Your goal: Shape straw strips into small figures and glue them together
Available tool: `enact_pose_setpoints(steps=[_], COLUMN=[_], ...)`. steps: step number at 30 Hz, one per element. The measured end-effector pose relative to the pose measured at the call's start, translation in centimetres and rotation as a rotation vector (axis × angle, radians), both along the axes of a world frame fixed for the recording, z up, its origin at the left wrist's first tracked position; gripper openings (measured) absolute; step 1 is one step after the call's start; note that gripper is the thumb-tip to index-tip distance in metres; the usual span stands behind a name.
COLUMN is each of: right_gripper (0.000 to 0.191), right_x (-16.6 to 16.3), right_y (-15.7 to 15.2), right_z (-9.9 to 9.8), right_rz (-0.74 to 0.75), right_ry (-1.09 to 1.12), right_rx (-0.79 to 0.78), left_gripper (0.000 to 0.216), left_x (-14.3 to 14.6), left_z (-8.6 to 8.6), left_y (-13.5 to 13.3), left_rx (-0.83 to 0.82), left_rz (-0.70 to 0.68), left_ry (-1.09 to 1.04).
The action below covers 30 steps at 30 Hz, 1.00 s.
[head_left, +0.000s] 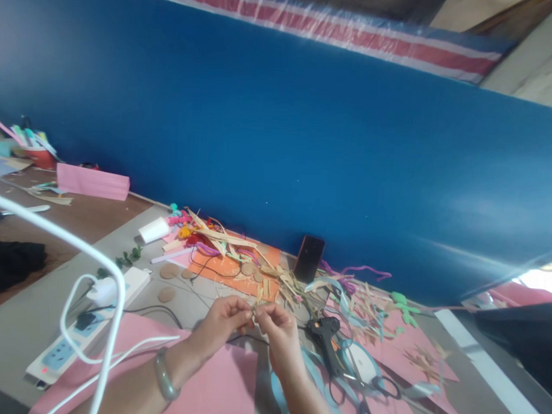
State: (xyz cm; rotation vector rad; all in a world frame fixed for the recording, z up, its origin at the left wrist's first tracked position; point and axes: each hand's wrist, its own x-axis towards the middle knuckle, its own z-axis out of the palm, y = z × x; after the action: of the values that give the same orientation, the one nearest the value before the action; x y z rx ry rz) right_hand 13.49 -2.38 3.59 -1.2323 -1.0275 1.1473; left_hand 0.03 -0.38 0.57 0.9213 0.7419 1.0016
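— What are the hands doing at the craft counter?

— The left hand and right hand meet over the counter, fingers pinched shut on a small straw piece held between them, just above a pink sheet.

— And around them?

— A black glue gun lies just right of the right hand, scissors beyond it. Loose straw strips and round cardboard discs litter an orange sheet behind. A dark phone leans on the blue wall; a white power strip sits left, with a white cable looping past it.
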Motion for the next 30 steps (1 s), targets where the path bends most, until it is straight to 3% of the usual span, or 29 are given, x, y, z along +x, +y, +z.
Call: enact_pose_setpoints(steps=[10, 19, 30], right_gripper=[0.02, 0.025, 0.032], right_x=[0.1, 0.5, 0.1], right_y=[0.1, 0.4, 0.1], right_z=[-0.5, -1.3, -0.8], right_rz=[0.026, 0.035, -0.05], right_ry=[0.004, 0.024, -0.001], right_rx=[0.005, 0.02, 0.003], left_gripper=[0.021, 0.024, 0.024], left_x=[0.1, 0.3, 0.2], left_z=[-0.8, 0.8, 0.5], left_y=[0.1, -0.2, -0.2], left_rx=[0.025, -0.031, -0.034], left_rz=[0.01, 0.039, 0.029], left_ry=[-0.028, -0.025, 0.027])
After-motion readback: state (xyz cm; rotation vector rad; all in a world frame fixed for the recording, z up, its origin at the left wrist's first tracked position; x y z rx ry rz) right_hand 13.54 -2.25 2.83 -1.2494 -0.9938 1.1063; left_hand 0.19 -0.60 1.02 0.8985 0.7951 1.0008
